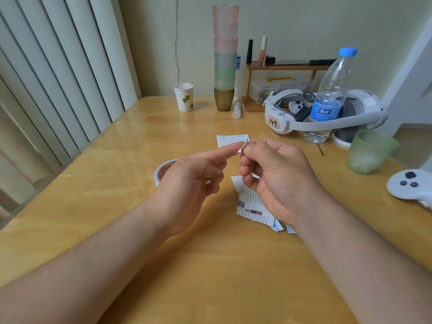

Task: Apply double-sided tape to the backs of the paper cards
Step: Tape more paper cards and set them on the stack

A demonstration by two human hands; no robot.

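Right hand (pixel 275 174) pinches tape scrap (pixel 243 146); left hand (pixel 187 183) loose; headset (pixel 278 122) labelled "149".

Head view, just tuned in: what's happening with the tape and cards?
A person holds a small tape piece between both hands: the right hand pinches it while the left hand touches it with its forefinger. The tape roll lies behind the left hand, a pile of cards under the right, one card farther back.
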